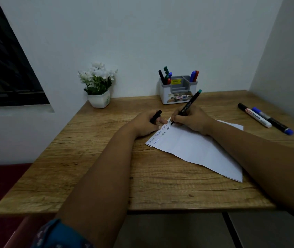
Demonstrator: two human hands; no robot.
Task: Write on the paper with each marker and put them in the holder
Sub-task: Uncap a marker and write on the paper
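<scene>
1. Nearest me, the paper [196,149] lies skewed on the worktop [107,176], writing along its far-left edge.
2. My left hand [146,124] rests on that edge, its grip curled round a black cap [156,116].
3. My right hand [191,120] pinches the marker [187,107], tip down-left on the paper, long axis rising up-right toward the holder [177,90].
4. The holder stands straight beyond the right hand, so I judge that hand nearer.
5. Two markers [264,118] lie far right, untouched.
</scene>
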